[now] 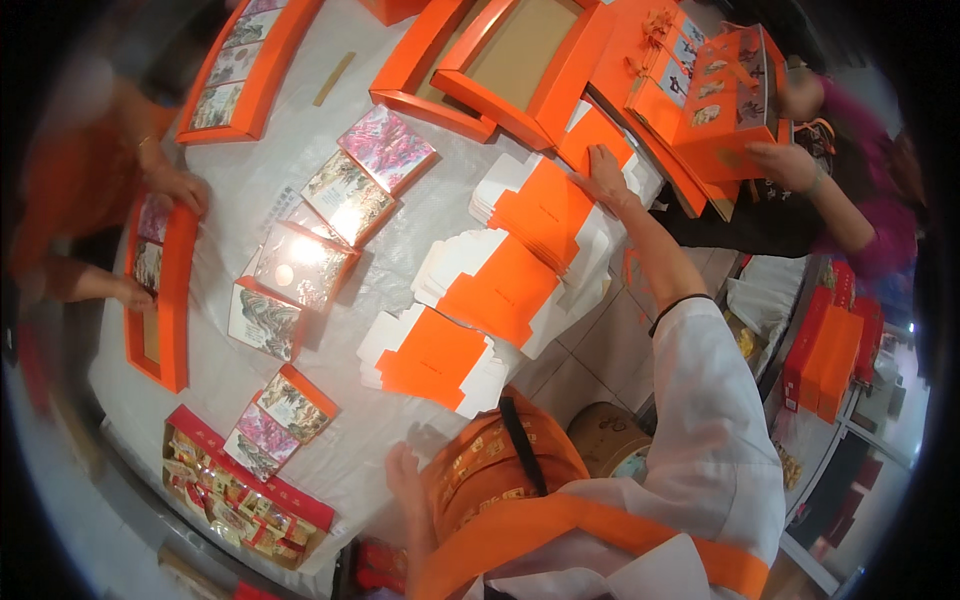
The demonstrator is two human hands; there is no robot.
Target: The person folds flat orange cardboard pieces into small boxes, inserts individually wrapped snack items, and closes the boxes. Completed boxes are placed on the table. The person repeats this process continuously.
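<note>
My right hand (pixel 605 180) reaches to the far end of the stacks and lies on a flat orange-and-white box blank (pixel 603 135), its fingers apart. More stacks of blanks stand in a row toward me: one beside that hand (pixel 540 212), a middle one (pixel 500 290) and the nearest (pixel 435 357). My left hand (pixel 405 480) is low at the table's near edge, empty, its fingers loosely extended. Left of the stacks lie small picture-printed boxes: a pink one (pixel 388 150), landscape ones (pixel 347 197) and a glossy one (pixel 300 262).
A co-worker at the left handles a long orange tray (pixel 175 300) with small boxes. At the right, another person holds an orange box (pixel 725 100). Empty orange trays (pixel 520 70) lie at the back. A red-edged carton (pixel 240 490) of gold packets stands at the near left.
</note>
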